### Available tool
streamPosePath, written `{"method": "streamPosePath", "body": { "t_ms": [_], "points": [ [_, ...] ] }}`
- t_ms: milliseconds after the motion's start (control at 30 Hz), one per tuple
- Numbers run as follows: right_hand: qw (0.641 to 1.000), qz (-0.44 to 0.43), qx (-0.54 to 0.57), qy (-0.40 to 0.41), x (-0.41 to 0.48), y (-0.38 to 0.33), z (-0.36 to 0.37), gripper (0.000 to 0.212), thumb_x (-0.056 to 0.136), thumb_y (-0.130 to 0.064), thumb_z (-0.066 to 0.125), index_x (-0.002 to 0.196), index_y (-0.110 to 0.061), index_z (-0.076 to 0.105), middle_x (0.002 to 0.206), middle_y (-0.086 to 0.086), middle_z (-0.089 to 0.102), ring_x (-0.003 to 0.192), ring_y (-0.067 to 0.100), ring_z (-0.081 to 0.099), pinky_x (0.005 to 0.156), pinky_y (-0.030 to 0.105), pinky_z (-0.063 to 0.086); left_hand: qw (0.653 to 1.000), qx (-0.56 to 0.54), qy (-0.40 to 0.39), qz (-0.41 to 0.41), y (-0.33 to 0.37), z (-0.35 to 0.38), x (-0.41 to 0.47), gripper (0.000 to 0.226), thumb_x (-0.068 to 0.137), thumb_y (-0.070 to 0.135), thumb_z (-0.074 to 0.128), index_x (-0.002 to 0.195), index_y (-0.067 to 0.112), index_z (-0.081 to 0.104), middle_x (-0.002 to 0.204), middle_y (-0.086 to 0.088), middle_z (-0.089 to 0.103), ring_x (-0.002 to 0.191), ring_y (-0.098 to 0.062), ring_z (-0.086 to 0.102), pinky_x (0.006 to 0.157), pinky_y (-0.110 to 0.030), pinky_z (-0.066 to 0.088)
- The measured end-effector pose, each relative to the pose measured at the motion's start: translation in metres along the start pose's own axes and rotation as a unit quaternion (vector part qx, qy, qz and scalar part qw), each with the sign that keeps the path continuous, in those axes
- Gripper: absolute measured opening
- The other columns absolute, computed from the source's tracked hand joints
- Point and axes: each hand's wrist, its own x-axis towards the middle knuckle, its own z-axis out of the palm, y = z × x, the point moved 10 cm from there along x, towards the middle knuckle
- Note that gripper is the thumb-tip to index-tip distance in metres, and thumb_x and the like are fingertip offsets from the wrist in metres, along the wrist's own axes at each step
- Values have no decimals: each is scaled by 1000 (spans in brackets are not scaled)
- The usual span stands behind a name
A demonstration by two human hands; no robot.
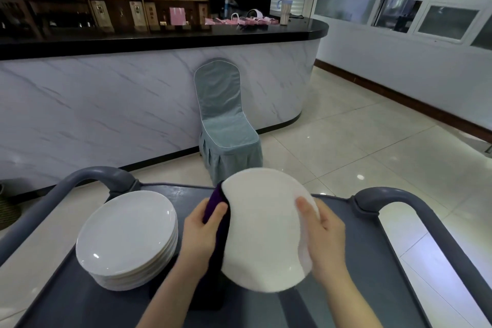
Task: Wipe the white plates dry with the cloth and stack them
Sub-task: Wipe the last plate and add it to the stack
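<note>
Here, left grip (pixel 202 230): cloth (pixel 215 196), right grip (pixel 326 242): plate (pixel 261 234)

A dark grey cart (pixel 80 306) with a flat top and a rounded grey handle at its far left corner (pixel 93 176) and far right corner (pixel 394 197) carries a stack of white plates (pixel 125 237) on its left side.

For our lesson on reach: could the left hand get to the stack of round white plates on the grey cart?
Probably yes. The stack of round white plates sits just beside the left hand with only bare grey cart between, though that hand grips a purple cloth.
</note>
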Motion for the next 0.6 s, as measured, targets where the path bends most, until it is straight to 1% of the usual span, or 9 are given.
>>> {"method": "streamPosePath", "body": {
  "t_ms": [67,133,233,267,333,400,433,500,600],
  "points": [
    [990,69,80,95,-11,23,-5,26,97,-27,61,73,-23,69,68,-12,66,62,3,60,58,16,49,993,-86,64,-57,-25,3,-15,22,96,20,60,86,34,74,90,-1,76,83,-18,69,77,-37,57],
    [983,115,90,112,-20,41,-3,23,99,-29,58,80,-22,69,73,-12,70,70,6,64,64,24,50,985,-117,98,-76,-35,3,-22,25,97,18,59,82,32,74,88,-1,76,82,-19,67,79,-41,55],
    [994,107,30,19,-13,39,1,9,98,-28,60,95,-26,68,84,-15,74,80,7,68,64,18,50,993,-76,76,-45,-20,-7,-11,25,97,19,60,82,34,73,85,-1,76,77,-17,68,74,-37,55],
    [997,81,-2,-17,-6,31,-1,7,96,-29,63,102,-30,67,90,-17,75,83,3,69,65,15,49,997,-47,59,-19,-10,-10,-6,25,96,19,60,82,35,73,83,0,75,75,-13,68,71,-33,56],
    [991,3,-95,-98,9,8,2,17,92,-31,68,107,-37,65,96,-20,74,89,-2,68,71,15,49,998,43,2,53,13,-7,2,26,93,16,64,79,37,73,80,7,75,69,-3,66,66,-19,53],
    [955,-60,-203,-208,15,-10,24,11,92,-35,67,103,-35,68,96,-22,72,90,-4,65,76,15,48,979,144,-92,112,28,14,6,24,89,15,70,79,37,72,77,10,72,67,3,61,65,-13,47],
    [924,-84,-262,-264,11,-12,39,7,93,-38,65,97,-33,68,90,-23,71,86,-4,63,74,16,47,966,178,-139,128,30,26,5,21,87,16,71,80,36,71,76,9,71,66,3,58,65,-14,45],
    [882,-124,-327,-318,4,-12,57,19,96,-42,61,82,-29,62,70,-17,61,68,1,54,66,21,40,950,203,-189,143,28,42,2,17,86,18,73,84,35,70,75,7,69,67,2,57,66,-16,44],
    [899,-147,-293,-289,3,-17,53,34,96,-38,62,66,-25,52,58,-12,48,56,3,40,56,21,31,958,186,-173,136,23,40,1,14,86,22,70,83,36,70,76,9,70,67,2,58,66,-16,45]
  ]
}}
